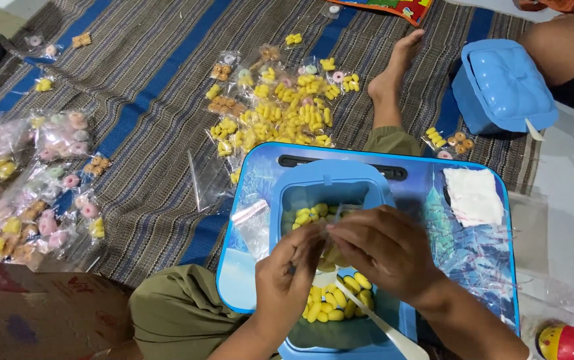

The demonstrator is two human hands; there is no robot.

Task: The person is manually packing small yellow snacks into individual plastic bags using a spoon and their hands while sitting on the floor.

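Observation:
My left hand and my right hand meet over a blue box of small yellow snack pieces. Together they pinch a small clear plastic bag between the fingertips. The box rests on a blue lap tray across my legs. A white scoop handle lies in the box under my right hand. Another clear bag lies on the tray left of the box.
Several filled little bags of yellow snacks lie on the striped mat ahead, more pink and yellow ones at the left. A blue box lid sits beside another person's leg. A cardboard box stands at lower left.

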